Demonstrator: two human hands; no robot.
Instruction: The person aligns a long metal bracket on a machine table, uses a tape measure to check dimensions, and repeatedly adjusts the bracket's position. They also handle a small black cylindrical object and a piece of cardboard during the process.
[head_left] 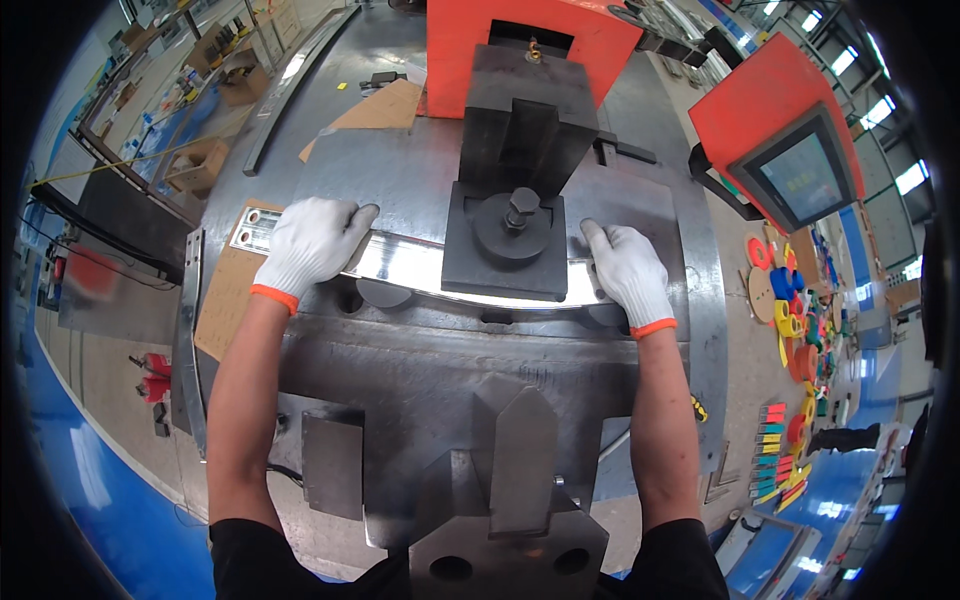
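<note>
left hand (312, 243), white glove with orange cuff, fingers curled over left part of shiny metal strip (400, 262), gripping it. right hand (630, 273), same glove, fingers flat and extended, pressing on strip's right end. strip lies across steel tabletop (420, 350), middle passing under dark die block (507, 235) with hex bolt on top. orange machine housing (530, 40) behind block. orange-cased screen (790, 165) at right. cardboard sheet (385, 105) far left of housing; open cardboard boxes (200, 160) on floor at left.
</note>
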